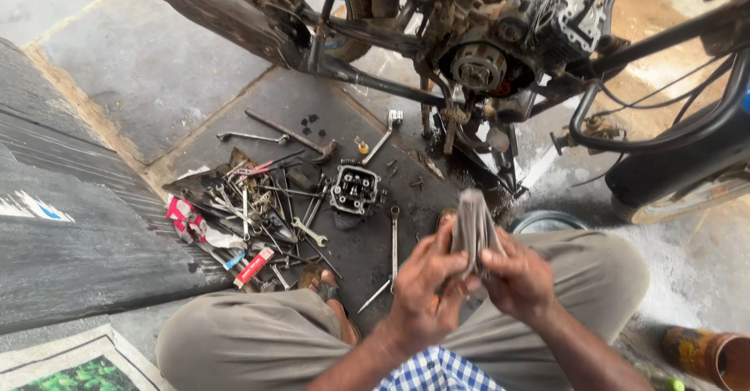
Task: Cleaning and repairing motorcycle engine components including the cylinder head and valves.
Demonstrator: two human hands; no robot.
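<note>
left hand (422,285) and right hand (517,282) both closed on grey rag (473,231) | cylinder head (354,190) mid-slab among spanners (266,207) | risk: grit off rag fouling parts

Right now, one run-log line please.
left hand: holds grey cloth | right hand: holds same cloth | cylinder head on floor by spanners
</note>
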